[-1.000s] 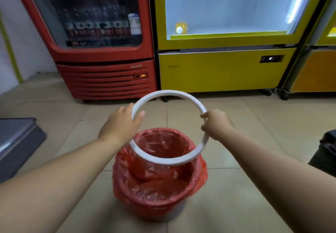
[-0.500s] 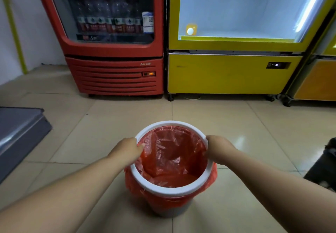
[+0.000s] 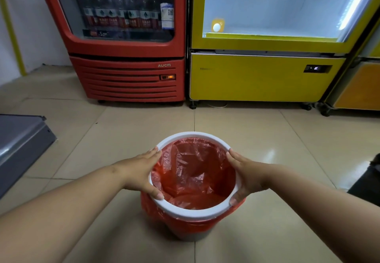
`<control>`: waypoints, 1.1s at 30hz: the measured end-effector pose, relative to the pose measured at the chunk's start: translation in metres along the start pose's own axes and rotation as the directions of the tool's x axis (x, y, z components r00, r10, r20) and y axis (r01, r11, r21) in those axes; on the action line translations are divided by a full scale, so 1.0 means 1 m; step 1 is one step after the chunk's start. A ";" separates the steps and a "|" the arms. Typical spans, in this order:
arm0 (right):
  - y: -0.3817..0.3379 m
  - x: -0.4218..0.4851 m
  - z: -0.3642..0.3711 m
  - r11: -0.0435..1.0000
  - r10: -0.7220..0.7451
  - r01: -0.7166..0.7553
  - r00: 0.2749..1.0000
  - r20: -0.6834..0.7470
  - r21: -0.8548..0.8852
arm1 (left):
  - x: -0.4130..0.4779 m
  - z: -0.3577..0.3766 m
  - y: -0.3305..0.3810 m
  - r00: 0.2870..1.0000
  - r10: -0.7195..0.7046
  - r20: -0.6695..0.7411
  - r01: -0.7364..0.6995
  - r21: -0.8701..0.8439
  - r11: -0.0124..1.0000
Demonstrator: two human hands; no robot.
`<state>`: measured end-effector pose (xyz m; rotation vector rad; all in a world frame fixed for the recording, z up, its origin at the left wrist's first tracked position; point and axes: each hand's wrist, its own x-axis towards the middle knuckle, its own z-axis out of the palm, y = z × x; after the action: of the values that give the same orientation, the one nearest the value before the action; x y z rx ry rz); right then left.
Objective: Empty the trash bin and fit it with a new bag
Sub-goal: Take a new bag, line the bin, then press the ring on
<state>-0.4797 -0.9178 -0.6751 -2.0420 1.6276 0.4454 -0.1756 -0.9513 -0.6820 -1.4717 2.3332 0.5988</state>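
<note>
A small grey trash bin stands on the tiled floor in front of me. A red plastic bag lines it, with its edge folded down over the outside. A white ring sits on the bin's rim over the bag. My left hand lies flat on the ring's left side, fingers spread along it. My right hand presses the ring's right side the same way, thumb at the near edge. The bag looks empty inside.
A red drinks cooler and a yellow cooler stand side by side behind the bin. An orange cabinet is at the far right. A grey box lies at the left, a dark object at the right edge.
Both hands brought the white ring down from above the bin onto its rim over the red bag. Fingers that gripped the ring now lie flat, pressing on it.
</note>
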 end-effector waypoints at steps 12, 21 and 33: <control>0.005 0.005 0.012 1.000 -0.015 0.015 0.999 0.034 0.005 | 0.001 0.008 0.000 0.999 0.049 -0.016 -0.046 0.118 0.992; 0.000 0.021 -0.012 0.995 0.009 -0.008 1.000 0.013 -0.104 | 0.004 0.004 -0.006 0.999 0.048 0.012 -0.048 0.077 0.996; 0.009 0.036 -0.024 0.991 0.058 -0.045 0.993 0.099 -0.125 | 0.025 -0.007 0.003 0.998 0.067 0.020 -0.068 0.076 0.995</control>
<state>-0.4808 -0.9618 -0.6760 -2.0322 1.6308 0.6726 -0.1888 -0.9730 -0.6875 -1.3538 2.3734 0.5314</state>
